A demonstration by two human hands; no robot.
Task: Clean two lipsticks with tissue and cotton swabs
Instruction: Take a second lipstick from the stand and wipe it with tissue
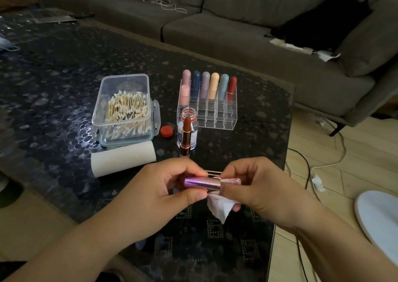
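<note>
We hold the purple lipstick [202,183] lying sideways above the near part of the table, our left hand [170,187] pinching its metallic tube between thumb and curled fingers, while our right hand [256,187] wraps a stained piece of tissue [219,206] around the open end, fingers and thumb closed on it. To do this wipe well, we judge it best to keep the left grip steady on the casing and turn the tissue gently round the tip with light pressure, since a soft bullet could smear or snap if squeezed; a fresh fold of tissue would lift more colour than the pink-marked patch. The second lipstick [187,134], brown and uncapped, stands upright just beyond our hands, in front of a small open bottle [189,129] whose red cap [166,131] lies beside it. A clear box of cotton swabs [123,109] sits to the left, with a tissue roll [123,158] lying in front of it, and a clear organiser [212,107] holds a row of coloured tubes behind. The table [53,77] is dark and glossy with a pebbled pattern; a grey sofa [237,34] runs along its far side, and cables trail over the pale wood floor [323,144] to the right
</note>
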